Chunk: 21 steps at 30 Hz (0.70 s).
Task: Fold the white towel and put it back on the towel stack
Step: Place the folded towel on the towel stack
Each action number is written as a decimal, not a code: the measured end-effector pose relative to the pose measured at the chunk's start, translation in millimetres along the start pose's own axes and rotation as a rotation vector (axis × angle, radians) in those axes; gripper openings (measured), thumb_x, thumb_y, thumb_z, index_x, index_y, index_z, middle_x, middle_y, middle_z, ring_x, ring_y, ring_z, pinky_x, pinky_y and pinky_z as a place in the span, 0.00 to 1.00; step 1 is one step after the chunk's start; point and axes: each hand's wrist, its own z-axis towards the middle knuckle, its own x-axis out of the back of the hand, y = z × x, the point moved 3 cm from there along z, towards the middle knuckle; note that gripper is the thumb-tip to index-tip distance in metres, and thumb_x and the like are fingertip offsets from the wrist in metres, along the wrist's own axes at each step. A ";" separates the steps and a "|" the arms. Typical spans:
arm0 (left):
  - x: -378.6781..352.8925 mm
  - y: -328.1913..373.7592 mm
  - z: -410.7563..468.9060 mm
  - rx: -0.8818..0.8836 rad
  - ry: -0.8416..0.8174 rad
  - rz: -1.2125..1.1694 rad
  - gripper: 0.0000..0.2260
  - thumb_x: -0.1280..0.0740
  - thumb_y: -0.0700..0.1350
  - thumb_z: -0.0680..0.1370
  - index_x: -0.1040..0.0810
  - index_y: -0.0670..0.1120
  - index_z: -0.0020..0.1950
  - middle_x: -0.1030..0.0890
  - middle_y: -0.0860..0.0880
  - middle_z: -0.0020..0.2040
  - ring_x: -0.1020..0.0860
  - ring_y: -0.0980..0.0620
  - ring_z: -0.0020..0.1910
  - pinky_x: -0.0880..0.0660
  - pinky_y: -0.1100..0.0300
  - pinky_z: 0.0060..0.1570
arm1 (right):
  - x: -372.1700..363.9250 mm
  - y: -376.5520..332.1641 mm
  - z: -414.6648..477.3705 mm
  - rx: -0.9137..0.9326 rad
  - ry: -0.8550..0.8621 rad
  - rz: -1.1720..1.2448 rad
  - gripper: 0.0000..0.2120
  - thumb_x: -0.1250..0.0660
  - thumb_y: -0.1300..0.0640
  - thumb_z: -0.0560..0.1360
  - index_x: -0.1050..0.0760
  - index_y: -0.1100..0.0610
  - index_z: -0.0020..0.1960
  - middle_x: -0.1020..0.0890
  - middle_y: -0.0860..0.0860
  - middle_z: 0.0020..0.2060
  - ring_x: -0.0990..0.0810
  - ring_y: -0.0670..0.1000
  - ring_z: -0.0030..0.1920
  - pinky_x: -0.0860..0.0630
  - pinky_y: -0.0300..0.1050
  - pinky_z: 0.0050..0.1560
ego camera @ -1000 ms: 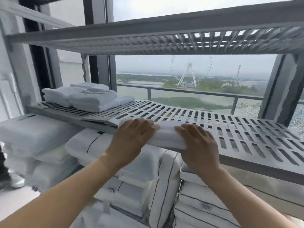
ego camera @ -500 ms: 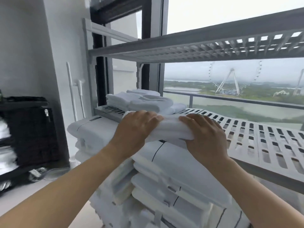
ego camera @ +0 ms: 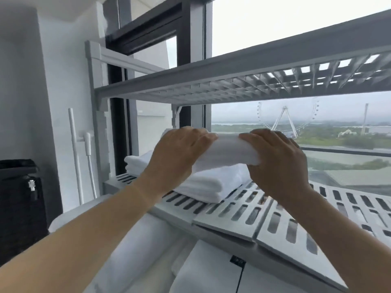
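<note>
Both hands are gripping the folded white towel (ego camera: 228, 151) by its ends. The left hand (ego camera: 179, 153) is curling its fingers over the nine o'clock end and the right hand (ego camera: 277, 163) over the three o'clock end, fingers pressed together. The towel is hanging just above the towel stack (ego camera: 211, 185), which is lying at six o'clock on the slatted shelf (ego camera: 254, 212).
</note>
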 end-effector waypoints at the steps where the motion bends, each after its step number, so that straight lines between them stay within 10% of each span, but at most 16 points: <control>1: -11.7 -9.8 8.1 -0.007 0.019 0.002 0.28 0.34 0.27 0.65 0.28 0.45 0.62 0.21 0.46 0.54 0.23 0.45 0.48 0.25 0.49 0.47 | -11.9 5.9 7.6 0.000 0.011 -0.012 0.24 0.29 0.65 0.58 0.21 0.53 0.53 0.18 0.50 0.46 0.19 0.56 0.46 0.24 0.48 0.43; 21: -256.4 -149.0 73.0 -0.201 0.131 -0.291 0.29 0.26 0.32 0.62 0.29 0.45 0.60 0.21 0.45 0.52 0.22 0.45 0.48 0.23 0.47 0.47 | -222.8 70.9 54.8 -0.126 -0.136 -0.309 0.25 0.29 0.62 0.57 0.23 0.52 0.53 0.19 0.49 0.47 0.21 0.54 0.44 0.24 0.45 0.42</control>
